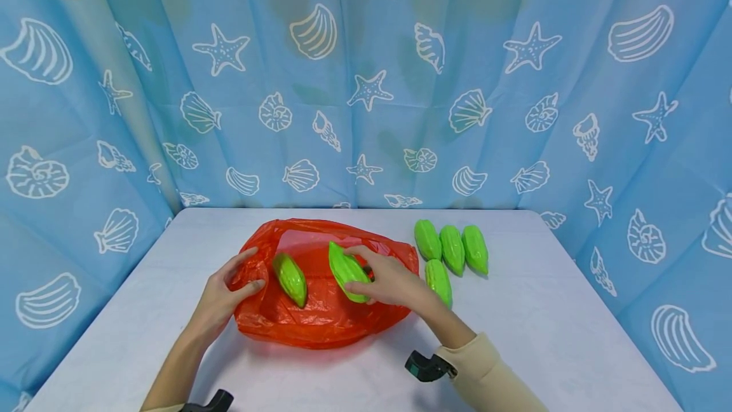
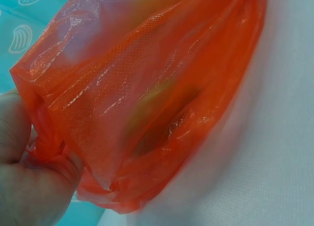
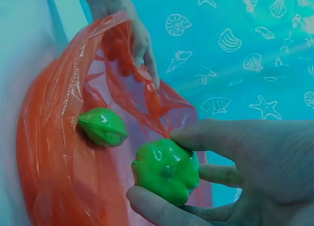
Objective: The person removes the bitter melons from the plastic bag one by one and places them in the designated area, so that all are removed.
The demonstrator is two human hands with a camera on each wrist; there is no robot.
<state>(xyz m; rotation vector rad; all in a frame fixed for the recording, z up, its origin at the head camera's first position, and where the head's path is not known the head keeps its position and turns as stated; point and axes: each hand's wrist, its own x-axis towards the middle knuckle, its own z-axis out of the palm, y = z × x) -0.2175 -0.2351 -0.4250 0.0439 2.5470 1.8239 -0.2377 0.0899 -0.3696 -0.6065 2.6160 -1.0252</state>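
My right hand (image 1: pixel 391 277) grips a bright green ridged star fruit (image 1: pixel 347 274) between thumb and fingers, over the mouth of a red plastic bag (image 1: pixel 326 334). In the right wrist view, the held star fruit (image 3: pixel 166 172) shows its lobed end. A second star fruit (image 1: pixel 290 280) lies inside the bag, left of the held one. At the bag's left edge, my left hand (image 1: pixel 222 294) pinches the rim and holds it up. The left wrist view shows the fingers in the crumpled red film (image 2: pixel 54 159); the fruit inside shows only dimly through the plastic.
Several more green star fruits (image 1: pixel 452 250) lie grouped right of the bag, one (image 1: pixel 438 281) nearer the right forearm. A white cloth (image 1: pixel 549 336) covers the table, and a blue shell-patterned curtain (image 1: pixel 366 81) hangs behind and along both sides.
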